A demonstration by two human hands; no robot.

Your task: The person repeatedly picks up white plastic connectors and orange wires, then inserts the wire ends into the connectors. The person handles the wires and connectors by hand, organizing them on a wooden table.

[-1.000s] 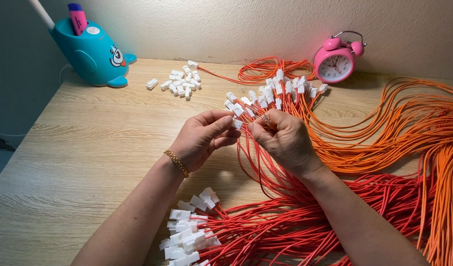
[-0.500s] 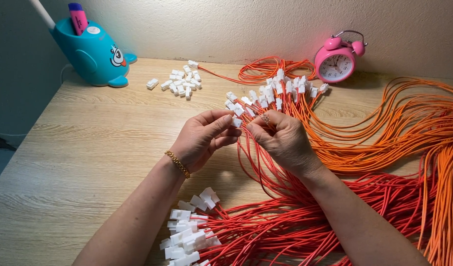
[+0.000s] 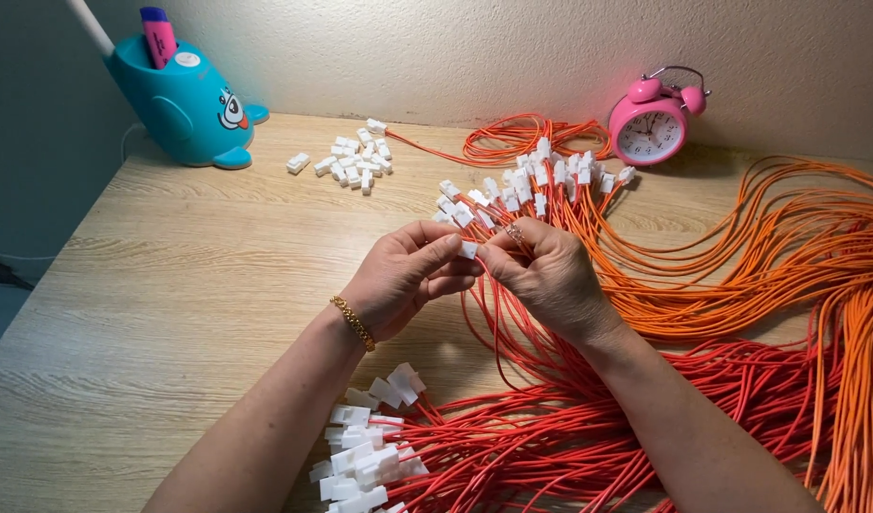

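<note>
Against the two earlier frames nothing has shifted: left hand [image 3: 403,275] and right hand [image 3: 541,275] remain together above the worktop [image 3: 170,304], fingers pinching one white connector [image 3: 468,249] on a red wire [image 3: 493,323], so seating appears unfinished.

- Between your fingertips [image 3: 455,249]: a small white connector [image 3: 468,250], smooth matt plastic.
- Beneath your fingers: red wires [image 3: 550,446], glossy insulation; pale wood-grain table [image 3: 170,304], matt.

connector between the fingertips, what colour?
White. The small plastic connector is pinched between the left hand and right hand; clearest in the head view.
</note>
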